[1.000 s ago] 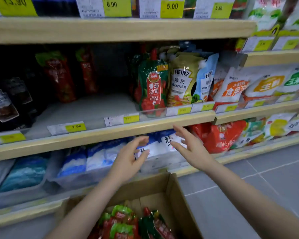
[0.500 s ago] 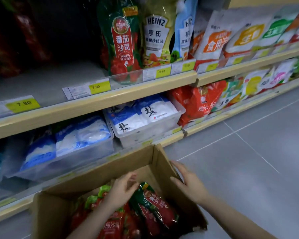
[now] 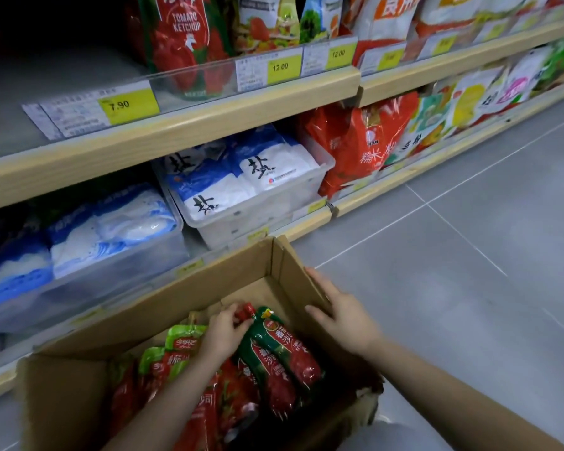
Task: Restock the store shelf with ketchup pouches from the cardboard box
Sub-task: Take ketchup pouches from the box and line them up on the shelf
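Note:
An open cardboard box point(image 3: 189, 294) stands on the floor in front of the shelves, holding several red and green ketchup pouches point(image 3: 176, 356). My left hand point(image 3: 223, 333) is inside the box and pinches the red cap end of one ketchup pouch point(image 3: 284, 362) that lies tilted on top of the others. My right hand point(image 3: 342, 315) grips the box's right flap, fingers outside and thumb inside. On the middle shelf point(image 3: 183, 125), one ketchup pouch point(image 3: 184, 37) stands upright behind a clear rail; the shelf space to its left is bare.
Salt bags fill clear bins point(image 3: 251, 187) on the bottom shelf just behind the box. Red and colourful flour bags point(image 3: 362, 148) stand to the right. Yellow price tags point(image 3: 127, 104) line the shelf edge. Grey tiled floor point(image 3: 469, 239) lies to the right.
Both hands dropped from shelf height down to the box. My left hand took hold of a pouch's cap end; my right hand closed on the box flap. The view tilted downward.

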Tool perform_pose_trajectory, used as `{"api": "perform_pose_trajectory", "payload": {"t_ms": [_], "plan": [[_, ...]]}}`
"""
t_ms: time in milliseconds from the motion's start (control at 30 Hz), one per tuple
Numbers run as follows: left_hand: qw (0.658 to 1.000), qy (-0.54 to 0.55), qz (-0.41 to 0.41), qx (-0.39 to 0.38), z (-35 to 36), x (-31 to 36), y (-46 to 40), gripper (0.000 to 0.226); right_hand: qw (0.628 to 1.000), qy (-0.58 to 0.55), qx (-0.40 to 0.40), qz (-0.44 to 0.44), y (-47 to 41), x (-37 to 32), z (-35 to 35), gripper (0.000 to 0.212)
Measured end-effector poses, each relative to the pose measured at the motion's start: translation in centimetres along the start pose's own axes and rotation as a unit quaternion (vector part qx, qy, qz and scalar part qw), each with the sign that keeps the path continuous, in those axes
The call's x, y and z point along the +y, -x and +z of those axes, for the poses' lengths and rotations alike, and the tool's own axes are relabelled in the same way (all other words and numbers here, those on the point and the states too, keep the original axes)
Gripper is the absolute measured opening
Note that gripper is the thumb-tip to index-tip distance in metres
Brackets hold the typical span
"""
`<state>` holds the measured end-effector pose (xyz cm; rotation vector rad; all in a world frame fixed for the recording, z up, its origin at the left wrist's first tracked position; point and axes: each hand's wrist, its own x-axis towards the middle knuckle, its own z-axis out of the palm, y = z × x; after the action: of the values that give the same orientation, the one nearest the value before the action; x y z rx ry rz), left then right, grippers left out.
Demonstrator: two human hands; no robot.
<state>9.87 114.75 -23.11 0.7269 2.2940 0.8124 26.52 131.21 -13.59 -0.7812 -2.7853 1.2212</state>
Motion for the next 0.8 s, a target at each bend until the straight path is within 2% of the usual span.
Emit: {"api": "perform_pose_trajectory", "payload": {"t_ms": [133, 300, 467, 533, 667, 800], "plan": [[0.999, -0.042, 0.003, 0.004, 0.8, 0.1, -1.0, 0.025, 1.0, -0.001, 0.011, 0.0, 0.0, 0.2, 0.3, 0.067], [0.999, -0.045, -0.015, -0.022, 1.3, -0.2, -1.4, 0.027, 1.0, -0.004, 0.016, -0.003, -0.1, 0.3, 0.3, 0.067], [0.996, 0.075, 0.006, 0.038, 0.7, 0.6, -0.1, 0.006, 1.0, 0.005, 0.012, 0.001, -0.2, 0.4, 0.3, 0.067], [0.989, 0.142, -0.004, 0.04, -0.3, 1.8, 0.5, 0.009, 1.0, 0.005, 0.012, -0.002, -0.2, 0.2, 0.3, 0.068], [0.952, 0.304, -0.025, 0.025, -3.1, 5.3, 1.7, 0.012, 1.0, -0.01, 0.011, 0.003, -0.1, -0.2, 0.1, 0.068], [0.965, 0.252, 0.059, 0.043, -6.5, 8.5, 2.9, 0.015, 0.999, -0.036, 0.0, 0.001, -0.3, -1.5, -1.0, 0.06]]}}
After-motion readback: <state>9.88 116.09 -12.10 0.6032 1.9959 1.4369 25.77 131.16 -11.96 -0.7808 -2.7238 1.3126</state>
